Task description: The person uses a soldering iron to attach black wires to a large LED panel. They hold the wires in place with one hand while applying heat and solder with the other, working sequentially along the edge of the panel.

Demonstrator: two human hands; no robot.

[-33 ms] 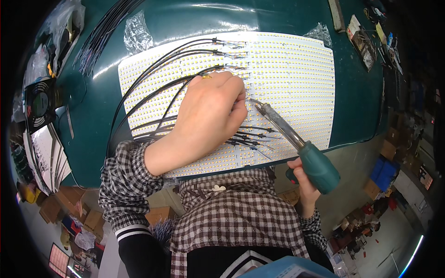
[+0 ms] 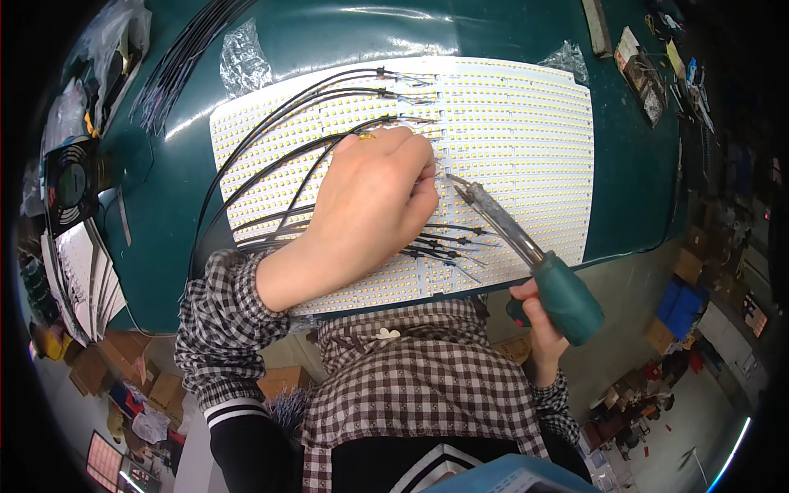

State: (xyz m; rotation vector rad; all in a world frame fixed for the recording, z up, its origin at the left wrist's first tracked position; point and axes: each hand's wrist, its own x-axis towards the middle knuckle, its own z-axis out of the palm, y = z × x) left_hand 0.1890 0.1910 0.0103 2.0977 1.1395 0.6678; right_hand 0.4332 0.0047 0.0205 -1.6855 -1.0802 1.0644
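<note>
Gripping the green-handled soldering iron [image 2: 567, 297] in my right hand [image 2: 544, 330], its tip just beside my left hand [image 2: 370, 189], whose bent fingers' grip I cannot tell, I have the LED panel [image 2: 526, 140] on the table [image 2: 633, 181], upper cables [image 2: 381, 71] seemingly attached, lower cables [image 2: 450, 255] apparently loose.

Iron [image 2: 549, 275] — green handle, metal shaft — in R hand [image 2: 538, 329], slanting up-left, tip near mid of board [image 2: 526, 148]. Board flat, white w/ yellow-dotted rows. Blk wires [image 2: 384, 93] across its L half, some under L hand [image 2: 374, 185].
</note>
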